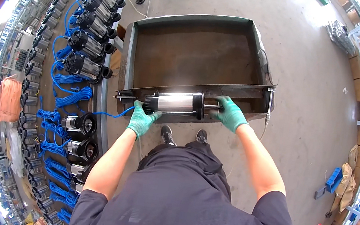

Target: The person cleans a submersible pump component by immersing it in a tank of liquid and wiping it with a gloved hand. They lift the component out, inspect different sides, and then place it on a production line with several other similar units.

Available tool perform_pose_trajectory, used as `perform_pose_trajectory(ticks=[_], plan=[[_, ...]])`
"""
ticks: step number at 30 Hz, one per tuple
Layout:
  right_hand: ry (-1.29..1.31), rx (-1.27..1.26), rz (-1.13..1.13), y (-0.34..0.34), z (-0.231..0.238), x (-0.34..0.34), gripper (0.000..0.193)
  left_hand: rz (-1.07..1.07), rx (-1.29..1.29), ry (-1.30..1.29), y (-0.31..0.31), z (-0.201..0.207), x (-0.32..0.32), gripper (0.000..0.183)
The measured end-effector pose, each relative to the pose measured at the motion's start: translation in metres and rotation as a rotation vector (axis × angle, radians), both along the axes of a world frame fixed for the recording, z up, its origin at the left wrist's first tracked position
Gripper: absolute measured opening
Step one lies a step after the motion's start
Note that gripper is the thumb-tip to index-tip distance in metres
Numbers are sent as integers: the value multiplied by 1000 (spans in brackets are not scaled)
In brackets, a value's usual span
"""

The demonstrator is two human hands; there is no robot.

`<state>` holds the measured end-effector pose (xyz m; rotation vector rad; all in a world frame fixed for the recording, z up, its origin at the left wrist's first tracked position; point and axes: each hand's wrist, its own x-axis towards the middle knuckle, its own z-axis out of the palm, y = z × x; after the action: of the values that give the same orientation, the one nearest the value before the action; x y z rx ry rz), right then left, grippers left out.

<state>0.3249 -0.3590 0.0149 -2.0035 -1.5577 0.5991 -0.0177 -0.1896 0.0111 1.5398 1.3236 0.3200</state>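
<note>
My left hand (142, 121) grips the motor (176, 103) at its black end. Right hand (231, 114) is at the shaft (211, 107); closure partly hidden, can't tell. Motor lies crosswise over the tub's (198, 52) near side. I'd say steady both ends, keep fingers off the tub edge, leave the blue cable (115, 116) slack. Pumps (90, 43) line the desk (100, 121), left.

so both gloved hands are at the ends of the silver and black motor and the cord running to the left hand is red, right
Not quite: the cord is blue, as the head view shows. The left hand and right hand are at the motor's ends, as you say.
</note>
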Motion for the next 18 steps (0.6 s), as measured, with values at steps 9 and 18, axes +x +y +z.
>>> perform_pose_trajectory(ticks=[9, 18], plan=[[-68, 114, 194, -15, -3, 12, 39, 12, -26, -10, 3, -5, 3, 71], [934, -395, -363, 6, 5, 10, 42, 9, -3, -27, 5, -25, 0, 78]])
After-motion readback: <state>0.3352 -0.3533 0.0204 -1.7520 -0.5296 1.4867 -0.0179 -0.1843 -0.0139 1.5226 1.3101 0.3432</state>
